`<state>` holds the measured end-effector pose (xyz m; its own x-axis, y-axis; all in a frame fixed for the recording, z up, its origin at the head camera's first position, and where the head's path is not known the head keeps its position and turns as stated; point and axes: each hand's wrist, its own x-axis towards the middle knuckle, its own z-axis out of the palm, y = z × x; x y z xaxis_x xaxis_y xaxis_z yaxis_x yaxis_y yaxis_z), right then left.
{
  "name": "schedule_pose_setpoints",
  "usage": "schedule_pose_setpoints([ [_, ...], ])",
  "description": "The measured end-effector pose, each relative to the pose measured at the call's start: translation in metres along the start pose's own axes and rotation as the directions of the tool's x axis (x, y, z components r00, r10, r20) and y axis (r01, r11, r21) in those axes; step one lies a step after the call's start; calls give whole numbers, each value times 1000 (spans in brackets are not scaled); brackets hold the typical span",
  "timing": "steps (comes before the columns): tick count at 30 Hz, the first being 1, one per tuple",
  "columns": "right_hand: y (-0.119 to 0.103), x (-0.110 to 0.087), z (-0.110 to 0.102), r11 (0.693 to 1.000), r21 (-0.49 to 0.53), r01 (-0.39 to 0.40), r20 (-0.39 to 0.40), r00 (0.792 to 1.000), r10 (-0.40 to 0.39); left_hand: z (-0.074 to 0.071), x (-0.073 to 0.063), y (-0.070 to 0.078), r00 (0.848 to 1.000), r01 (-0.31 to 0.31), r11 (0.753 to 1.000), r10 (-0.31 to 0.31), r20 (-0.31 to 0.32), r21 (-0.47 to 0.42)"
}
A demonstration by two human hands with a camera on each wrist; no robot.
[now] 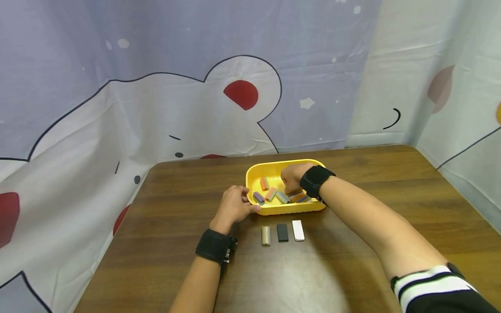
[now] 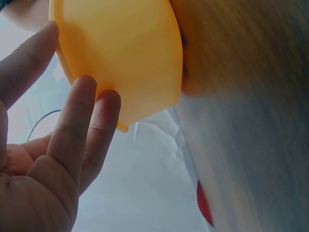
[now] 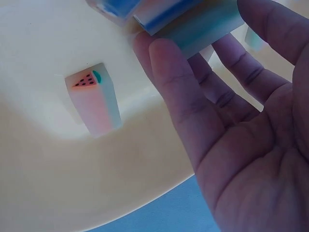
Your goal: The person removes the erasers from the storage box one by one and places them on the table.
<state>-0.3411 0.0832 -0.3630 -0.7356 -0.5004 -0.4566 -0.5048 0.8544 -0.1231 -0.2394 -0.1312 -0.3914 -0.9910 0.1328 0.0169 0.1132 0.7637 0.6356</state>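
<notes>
My right hand reaches down into a yellow plastic tray. In the right wrist view, its thumb and fingers pinch a striped eraser, teal along the near side. Nearby in the tray lies a pink and pale green eraser with a watermelon picture on its end. My left hand is at the tray's left front corner, thumb along the front rim. In the left wrist view, its fairly straight fingers touch the outer wall. Orange and purple erasers lie at the tray's left end.
On the brown wooden table, a beige block, a black block and a white block stand in a row in front of the tray. A printed curtain hangs behind the table.
</notes>
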Motion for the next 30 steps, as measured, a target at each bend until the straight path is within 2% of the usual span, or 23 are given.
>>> schedule_pose_setpoints([
  [7,2,-1,2,1000,-4,3,15,1000,-3,2,0,1,1000,-12,1000,12,4,0],
  [13,3,-3,1,999,33,2,32,999,-3,4,0,1,1000,-18,1000,18,1,0],
  [18,7,-7,-3,999,48,23,-12,1000,-22,4,0,0,1000,-19,1000,19,1,8],
  [24,14,-22,-10,994,34,101,-79,992,-98,3,0,0,1000,-20,1000,20,5,14],
  [27,16,-33,-11,984,50,172,-135,977,-164,1,0,0,1000,-17,1000,17,6,7],
  [30,18,-45,-11,967,63,246,-192,954,-230,-1,-1,0,1000,-21,1000,21,4,-2],
])
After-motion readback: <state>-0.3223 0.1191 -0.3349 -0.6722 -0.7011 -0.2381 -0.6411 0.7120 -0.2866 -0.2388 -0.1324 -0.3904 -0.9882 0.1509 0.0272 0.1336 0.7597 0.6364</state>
